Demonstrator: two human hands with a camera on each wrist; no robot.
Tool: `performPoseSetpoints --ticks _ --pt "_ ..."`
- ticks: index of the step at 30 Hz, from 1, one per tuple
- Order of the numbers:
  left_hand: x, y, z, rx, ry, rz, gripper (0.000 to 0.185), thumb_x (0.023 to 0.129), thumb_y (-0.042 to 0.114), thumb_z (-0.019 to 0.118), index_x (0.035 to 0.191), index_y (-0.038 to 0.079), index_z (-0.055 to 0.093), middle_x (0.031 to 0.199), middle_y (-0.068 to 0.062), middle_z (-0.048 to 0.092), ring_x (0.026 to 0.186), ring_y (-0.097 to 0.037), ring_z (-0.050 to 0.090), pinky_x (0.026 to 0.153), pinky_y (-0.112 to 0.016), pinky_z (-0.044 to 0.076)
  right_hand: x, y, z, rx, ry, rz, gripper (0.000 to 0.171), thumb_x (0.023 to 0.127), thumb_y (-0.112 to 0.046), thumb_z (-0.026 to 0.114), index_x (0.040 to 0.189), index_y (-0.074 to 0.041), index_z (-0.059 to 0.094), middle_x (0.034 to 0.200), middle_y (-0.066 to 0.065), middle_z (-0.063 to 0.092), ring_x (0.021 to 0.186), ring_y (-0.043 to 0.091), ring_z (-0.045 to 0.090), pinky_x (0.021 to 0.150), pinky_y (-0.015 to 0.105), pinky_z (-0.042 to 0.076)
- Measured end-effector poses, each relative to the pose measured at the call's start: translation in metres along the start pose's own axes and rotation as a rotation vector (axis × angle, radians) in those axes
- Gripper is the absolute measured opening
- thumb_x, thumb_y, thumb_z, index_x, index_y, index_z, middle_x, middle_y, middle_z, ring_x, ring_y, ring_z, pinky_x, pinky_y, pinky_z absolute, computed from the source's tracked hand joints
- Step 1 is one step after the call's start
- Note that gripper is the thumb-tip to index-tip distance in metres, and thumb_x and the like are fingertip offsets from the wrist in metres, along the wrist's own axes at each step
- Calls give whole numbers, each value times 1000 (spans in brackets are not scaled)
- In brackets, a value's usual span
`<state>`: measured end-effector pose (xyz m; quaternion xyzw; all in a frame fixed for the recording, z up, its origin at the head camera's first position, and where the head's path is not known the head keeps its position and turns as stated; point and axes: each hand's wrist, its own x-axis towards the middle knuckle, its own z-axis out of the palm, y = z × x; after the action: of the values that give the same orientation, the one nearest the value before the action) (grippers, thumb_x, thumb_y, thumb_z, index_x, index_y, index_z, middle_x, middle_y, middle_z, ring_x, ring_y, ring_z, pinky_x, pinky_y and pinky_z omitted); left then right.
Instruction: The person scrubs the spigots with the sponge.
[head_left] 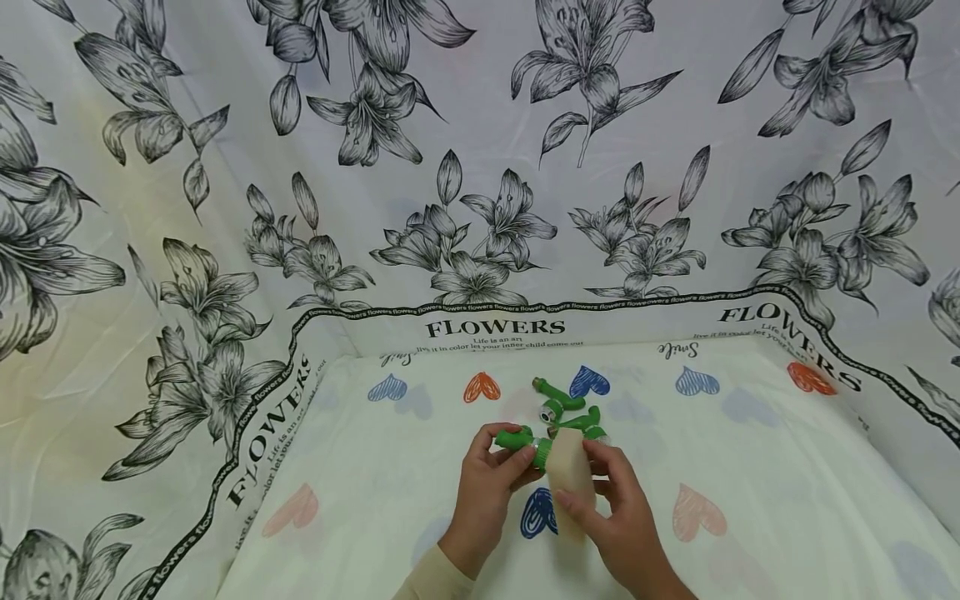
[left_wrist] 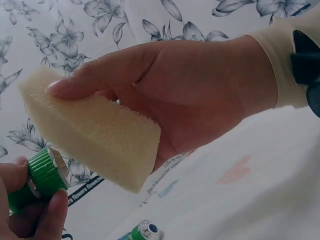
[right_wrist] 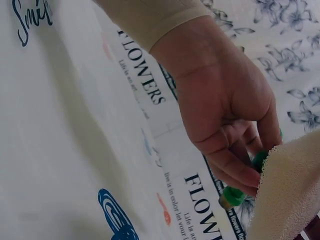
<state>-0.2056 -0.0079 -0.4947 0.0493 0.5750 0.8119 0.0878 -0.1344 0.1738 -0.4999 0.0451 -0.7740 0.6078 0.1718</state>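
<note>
My left hand (head_left: 501,463) grips a green pipe fitting (head_left: 517,439) by its ribbed end, fingers curled round it. In the left wrist view that fitting (left_wrist: 44,176) shows a metal insert at its mouth, and in the right wrist view its green end (right_wrist: 234,195) peeks out under the fingers. My right hand (head_left: 596,492) holds a beige sponge block (head_left: 570,487) between thumb and fingers. The sponge (left_wrist: 95,134) stands right against the fitting's end. The same sponge (right_wrist: 292,195) fills the lower right corner of the right wrist view.
Several more green fittings (head_left: 561,393) lie in a small cluster just beyond my hands, one (left_wrist: 145,231) with a metal-threaded mouth. The table (head_left: 750,500) wears a cream cloth with coloured hearts. Flower-printed cloth walls (head_left: 225,250) close in the back and both sides.
</note>
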Motion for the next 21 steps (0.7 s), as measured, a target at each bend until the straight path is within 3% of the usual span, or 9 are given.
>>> performPoseSetpoints --ticks 6,11,21 --pt "-3 1 5 -14 33 -26 43 102 10 79 137 3 56 120 -20 73 99 -30 77 90 -39 65 0 -4 7 -36 25 -52 64 95 -19 88 151 -18 56 135 -5 59 119 18 58 98 33 57" --pt "-5 3 7 -49 16 -40 42 103 9 78 137 2 55 120 -22 74 97 -32 78 90 -41 65 4 3 4 -50 48 -68 65 95 -18 88 151 -17 55 136 -5 60 119 19 58 97 32 57" --pt "-9 5 6 -138 -86 -35 44 104 10 76 138 0 50 126 -26 72 95 -30 79 87 -38 65 14 16 -6 31 43 92 64 102 -25 81 155 -10 50 136 7 58 118 24 56 95 27 57"
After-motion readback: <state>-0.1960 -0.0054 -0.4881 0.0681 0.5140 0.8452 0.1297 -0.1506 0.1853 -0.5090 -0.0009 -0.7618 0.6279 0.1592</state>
